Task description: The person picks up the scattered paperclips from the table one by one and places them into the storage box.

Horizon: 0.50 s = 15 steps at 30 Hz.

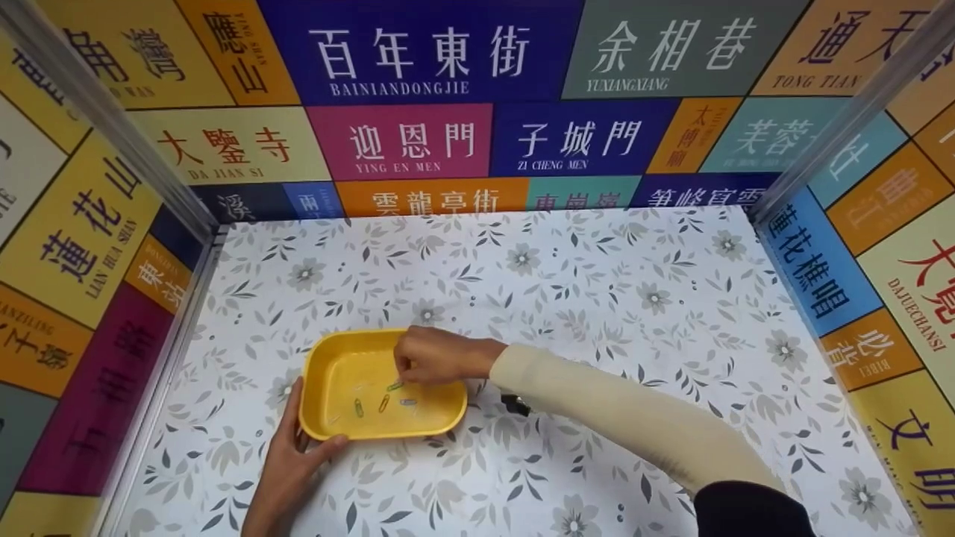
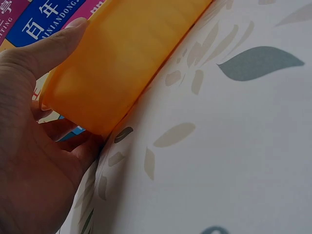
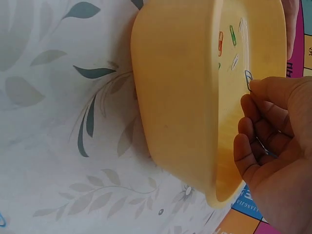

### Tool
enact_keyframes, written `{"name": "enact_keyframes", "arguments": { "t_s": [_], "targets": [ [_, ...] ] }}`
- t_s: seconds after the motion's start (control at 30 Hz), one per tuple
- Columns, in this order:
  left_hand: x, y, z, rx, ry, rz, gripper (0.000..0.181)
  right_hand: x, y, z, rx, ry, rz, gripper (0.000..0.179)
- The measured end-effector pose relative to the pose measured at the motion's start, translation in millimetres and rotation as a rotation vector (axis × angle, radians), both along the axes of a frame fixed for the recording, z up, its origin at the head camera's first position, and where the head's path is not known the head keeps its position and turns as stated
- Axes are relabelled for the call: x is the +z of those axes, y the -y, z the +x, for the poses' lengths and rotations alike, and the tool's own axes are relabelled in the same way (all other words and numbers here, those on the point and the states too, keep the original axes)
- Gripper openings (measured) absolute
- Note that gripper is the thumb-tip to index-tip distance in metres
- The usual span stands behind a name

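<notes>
A shallow yellow plastic tray (image 1: 373, 434) rests on the patterned tabletop. My left hand (image 1: 292, 456) grips its near-left corner, thumb along the rim and fingers against the outer wall. Over the tray's right part, my right hand (image 1: 440, 355) pinches a blue paper clip (image 3: 248, 80) between thumb and index finger, the other fingers curled. Loose paper clips lie on the tray floor, among them a green one (image 1: 359, 408), an orange one (image 1: 384, 403) and a pale blue one (image 1: 407, 402). Another green clip (image 1: 394, 386) shows just below the right hand.
White tabletop (image 1: 597, 298) with grey leaves and flowers surrounds the tray. Colourful panels (image 1: 418, 142) with Chinese lettering stand along the back and both sides. A small dark object (image 1: 515, 403) shows beneath the right sleeve. Part of a blue loop (image 3: 2, 220) shows at the right wrist view's lower-left edge.
</notes>
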State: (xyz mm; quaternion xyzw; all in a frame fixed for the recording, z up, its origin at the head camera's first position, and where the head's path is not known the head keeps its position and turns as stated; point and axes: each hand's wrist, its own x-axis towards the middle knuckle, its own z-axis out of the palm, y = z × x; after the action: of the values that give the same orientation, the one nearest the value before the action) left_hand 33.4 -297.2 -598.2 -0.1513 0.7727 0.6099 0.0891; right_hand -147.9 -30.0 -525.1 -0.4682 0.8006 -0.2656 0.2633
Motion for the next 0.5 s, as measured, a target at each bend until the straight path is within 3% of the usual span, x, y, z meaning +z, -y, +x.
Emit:
{"name": "enact_keyframes", "arguments": {
  "t_s": [0.5],
  "targets": [
    [0.4,-1.5,3.1,0.000,-0.041,0.043,0.125,-1.5,20.2,1.2,0.050,-0.062,0.036,0.012]
  ]
}}
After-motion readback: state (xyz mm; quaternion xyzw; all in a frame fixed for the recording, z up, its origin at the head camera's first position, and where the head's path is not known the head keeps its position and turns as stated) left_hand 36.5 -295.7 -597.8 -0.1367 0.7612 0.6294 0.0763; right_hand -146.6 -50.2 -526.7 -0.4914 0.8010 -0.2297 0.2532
